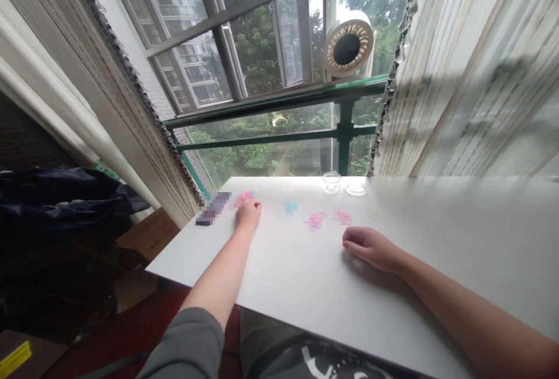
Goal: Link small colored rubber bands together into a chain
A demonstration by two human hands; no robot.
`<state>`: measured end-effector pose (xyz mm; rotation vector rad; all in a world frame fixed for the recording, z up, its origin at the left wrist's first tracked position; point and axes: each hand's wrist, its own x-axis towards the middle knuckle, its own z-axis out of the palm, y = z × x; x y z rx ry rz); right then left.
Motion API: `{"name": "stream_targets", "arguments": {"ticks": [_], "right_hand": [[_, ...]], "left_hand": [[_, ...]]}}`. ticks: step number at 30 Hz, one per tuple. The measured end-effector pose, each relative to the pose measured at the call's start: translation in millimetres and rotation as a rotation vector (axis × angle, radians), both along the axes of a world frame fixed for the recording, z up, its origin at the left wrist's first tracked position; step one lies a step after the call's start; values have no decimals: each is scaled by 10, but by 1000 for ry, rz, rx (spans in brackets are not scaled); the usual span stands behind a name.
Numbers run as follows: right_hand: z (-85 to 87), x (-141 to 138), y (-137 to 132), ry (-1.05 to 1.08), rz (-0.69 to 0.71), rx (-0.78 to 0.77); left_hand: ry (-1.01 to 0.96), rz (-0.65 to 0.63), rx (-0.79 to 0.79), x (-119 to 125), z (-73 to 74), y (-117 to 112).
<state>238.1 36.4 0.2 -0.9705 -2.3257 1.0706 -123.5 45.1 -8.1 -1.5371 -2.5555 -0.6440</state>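
My left hand (pixel 248 214) is stretched out to the far left of the white table (pixel 305 274), its curled fingers resting on a small pink pile (pixel 244 197) of tiny loose bits. What the fingers pinch, if anything, is hidden. My right hand (pixel 369 246) lies on the table nearer to me, loosely curled, palm down, holding nothing I can see. Between and beyond the hands lie a light blue pile (pixel 288 209) and two more pink piles (pixel 315 219) (pixel 343 216).
A small clear round container (pixel 331 182) and its lid (pixel 355 188) sit at the table's far edge by the window. A blurred dark flat object (pixel 213 208) lies left of the pink pile. A round white fan (pixel 348 47) stands on the window rail. Curtains hang on both sides.
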Motion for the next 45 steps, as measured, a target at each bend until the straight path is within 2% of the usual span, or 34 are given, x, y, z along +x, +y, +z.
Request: {"name": "stream_targets", "arguments": {"ticks": [9, 13, 16, 21, 27, 31, 36, 45], "right_hand": [[-9, -19, 11, 15, -4, -15], [5, -23, 3, 21, -3, -18], [2, -21, 4, 20, -6, -18], [6, -24, 8, 16, -11, 9], [22, -19, 0, 19, -15, -10], [-13, -9, 14, 31, -11, 8], [-34, -26, 18, 62, -4, 28], [-39, -35, -1, 135, -38, 56]], "left_hand": [[37, 36, 59, 21, -10, -25], [33, -30, 101, 83, 23, -65], [-17, -110, 171, 215, 68, -96], [-276, -317, 421, 709, 176, -102], [-611, -671, 374, 1545, 288, -142], [-707, -736, 353, 1864, 207, -248], [-650, -799, 230, 1891, 49, -386], [-621, -818, 193, 1834, 33, -402]]}}
